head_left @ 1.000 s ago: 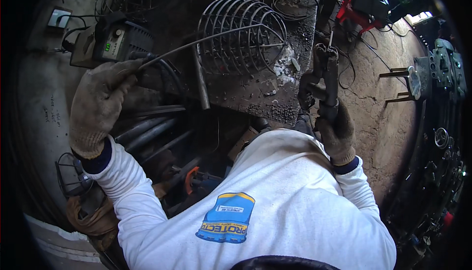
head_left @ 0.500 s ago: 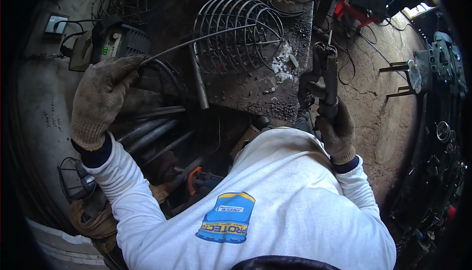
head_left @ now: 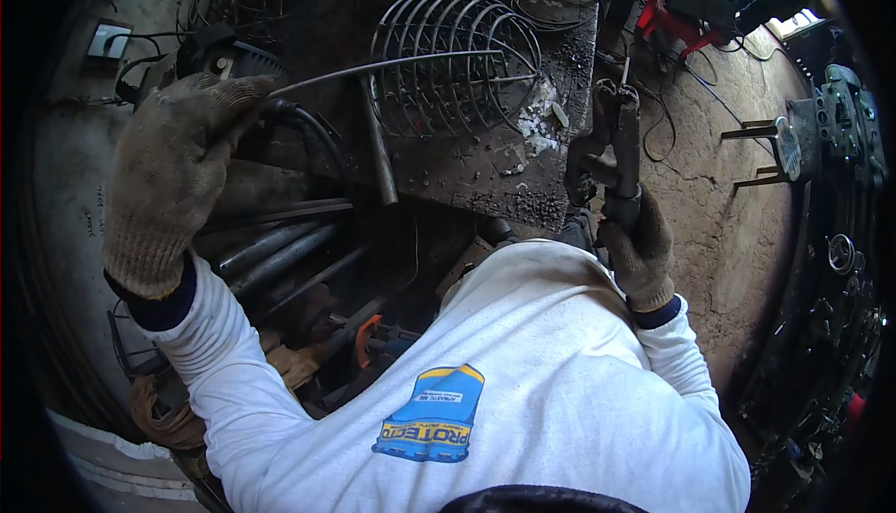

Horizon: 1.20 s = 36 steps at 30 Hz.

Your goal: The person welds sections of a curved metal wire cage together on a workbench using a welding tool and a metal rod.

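My left hand (head_left: 173,177), in a brown knit glove, pinches one end of a thin metal rod (head_left: 373,68). The rod stretches right across a domed cage of curved metal bars (head_left: 448,93), its far tip over the cage's right part; I cannot tell whether they touch. A short pipe (head_left: 381,154) slants down along the cage's left side. My right hand (head_left: 644,256), gloved too, is wrapped round the handle of a dark welding electrode holder (head_left: 623,154). A short pale electrode (head_left: 626,70) sticks up from its top, away from the cage.
The dirty worktable (head_left: 467,172) bears the cage and scattered grit. Behind my left hand stands a welding machine (head_left: 257,63) with cables. Metal pipes (head_left: 280,256) lie below the table's left side. Right are a red plastic stool (head_left: 667,14), a small metal stand (head_left: 784,149) and machinery (head_left: 845,252).
My left hand has moved left and slightly upward, now covering more of the welding machine. The rod's far tip has shifted a little right over the cage. My right hand stays put.
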### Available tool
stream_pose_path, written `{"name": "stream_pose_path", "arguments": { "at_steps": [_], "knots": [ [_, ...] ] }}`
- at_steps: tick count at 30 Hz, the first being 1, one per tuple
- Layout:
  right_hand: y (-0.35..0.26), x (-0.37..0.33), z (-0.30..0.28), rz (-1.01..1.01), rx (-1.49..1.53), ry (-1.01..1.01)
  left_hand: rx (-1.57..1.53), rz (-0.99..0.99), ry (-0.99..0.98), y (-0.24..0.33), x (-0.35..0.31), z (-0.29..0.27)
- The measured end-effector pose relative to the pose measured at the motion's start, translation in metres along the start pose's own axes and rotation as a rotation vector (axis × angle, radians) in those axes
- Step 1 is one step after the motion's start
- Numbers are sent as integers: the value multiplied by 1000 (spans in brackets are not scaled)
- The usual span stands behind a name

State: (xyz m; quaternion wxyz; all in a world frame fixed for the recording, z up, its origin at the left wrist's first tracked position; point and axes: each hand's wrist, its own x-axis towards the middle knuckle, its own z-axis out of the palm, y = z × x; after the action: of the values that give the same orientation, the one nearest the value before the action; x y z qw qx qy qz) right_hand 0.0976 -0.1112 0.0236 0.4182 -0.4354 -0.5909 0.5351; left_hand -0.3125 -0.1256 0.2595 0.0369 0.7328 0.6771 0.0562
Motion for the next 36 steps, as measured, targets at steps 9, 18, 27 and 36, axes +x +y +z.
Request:
{"name": "stream_pose_path", "arguments": {
  "at_steps": [9,18,27,36],
  "knots": [
    [2,2,-5,19,5,2,-102,-111,37,-16,-23,-7],
    [-2,6,-5,28,34,-19,-80,-88,14,-17,-26,-1],
    [5,10,-14,33,66,37,-169,-152,-8,-24,-24,22],
    [3,19,-22,60,50,-23,-329,-247,-88,-11,-17,35]
  ]
}}
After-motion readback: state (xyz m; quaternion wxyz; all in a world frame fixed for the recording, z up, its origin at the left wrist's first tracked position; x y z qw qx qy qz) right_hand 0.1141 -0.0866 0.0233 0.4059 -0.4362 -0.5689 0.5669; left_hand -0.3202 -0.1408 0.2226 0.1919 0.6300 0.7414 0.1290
